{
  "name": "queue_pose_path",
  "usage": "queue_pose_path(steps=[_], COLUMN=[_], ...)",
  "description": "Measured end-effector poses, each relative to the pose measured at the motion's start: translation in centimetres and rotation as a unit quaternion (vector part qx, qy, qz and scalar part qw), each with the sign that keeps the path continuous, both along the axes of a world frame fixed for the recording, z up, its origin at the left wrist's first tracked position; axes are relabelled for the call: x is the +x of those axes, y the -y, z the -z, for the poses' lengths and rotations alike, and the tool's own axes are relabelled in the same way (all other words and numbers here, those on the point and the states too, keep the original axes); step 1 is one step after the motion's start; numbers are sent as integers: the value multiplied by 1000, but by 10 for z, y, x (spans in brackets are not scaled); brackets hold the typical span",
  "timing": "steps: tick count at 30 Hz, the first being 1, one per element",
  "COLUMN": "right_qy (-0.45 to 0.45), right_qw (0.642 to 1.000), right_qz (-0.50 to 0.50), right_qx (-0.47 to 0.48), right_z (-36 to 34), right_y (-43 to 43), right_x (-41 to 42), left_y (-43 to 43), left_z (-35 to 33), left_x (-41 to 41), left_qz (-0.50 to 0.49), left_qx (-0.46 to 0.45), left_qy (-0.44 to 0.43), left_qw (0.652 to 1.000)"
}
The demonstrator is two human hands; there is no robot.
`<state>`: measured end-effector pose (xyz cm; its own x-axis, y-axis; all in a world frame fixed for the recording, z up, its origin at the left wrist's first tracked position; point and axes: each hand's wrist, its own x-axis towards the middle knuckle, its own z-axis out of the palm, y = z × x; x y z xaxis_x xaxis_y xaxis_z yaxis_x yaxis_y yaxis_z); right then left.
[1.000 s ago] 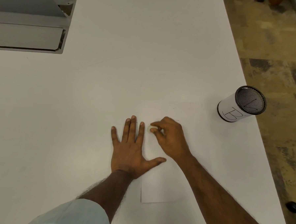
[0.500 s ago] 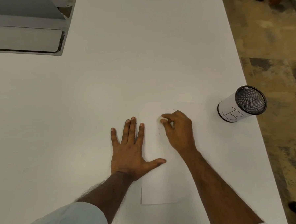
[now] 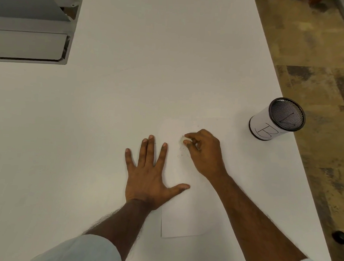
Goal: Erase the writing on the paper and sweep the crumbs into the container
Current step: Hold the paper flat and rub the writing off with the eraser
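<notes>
Paper lies on the table, pinned by the flat, spread left hand so it won't slide; right hand pinches the eraser over faint writing; the container stands well right.

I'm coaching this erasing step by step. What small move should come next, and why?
Probably rub the eraser in the right hand down over the faint writing just below it, while the left hand pins the paper.

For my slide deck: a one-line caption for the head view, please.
Left hand pins the paper flat while the right hand rubs a small eraser over faint writing; mesh container stands nearby.
</notes>
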<state>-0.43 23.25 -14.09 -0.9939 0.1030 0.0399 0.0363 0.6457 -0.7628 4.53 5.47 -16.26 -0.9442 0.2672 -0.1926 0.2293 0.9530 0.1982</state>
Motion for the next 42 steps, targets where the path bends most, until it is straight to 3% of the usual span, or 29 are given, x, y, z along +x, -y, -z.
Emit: queue_pose_path(steps=[4, 11, 16, 23, 28, 34, 39, 42], right_qy=[29, -26, 9, -29, 18, -38, 26, 4], right_qw=[997, 999, 997, 999, 998, 999, 998, 999], right_qz=[-77, 19, -70, 9, -61, 20, -55, -49], right_qx=[-2, 27, 10, 17, -1, 25, 5, 18], right_z=[-1, 0, 0, 2, 0, 0, -3, -3], right_y=[-2, -12, -2, -5, 3, -5, 2, -3], right_x=[24, 3, 29, 6, 34, -3, 28, 21], left_y=[0, 1, 0, -1, 0, 0, 0, 0], left_z=[-4, -6, -4, -4, -4, -5, -4, -4], left_x=[-1, 0, 0, -1, 0, -1, 0, 0], left_qz=[1, -2, -1, -1, 1, -3, -2, 0], left_qx=[-1, -2, 2, 1, 3, -8, 2, 2], left_qy=[12, 20, 16, 10, 9, 10, 4, 5], left_qw=[1000, 1000, 1000, 1000, 1000, 1000, 1000, 1000])
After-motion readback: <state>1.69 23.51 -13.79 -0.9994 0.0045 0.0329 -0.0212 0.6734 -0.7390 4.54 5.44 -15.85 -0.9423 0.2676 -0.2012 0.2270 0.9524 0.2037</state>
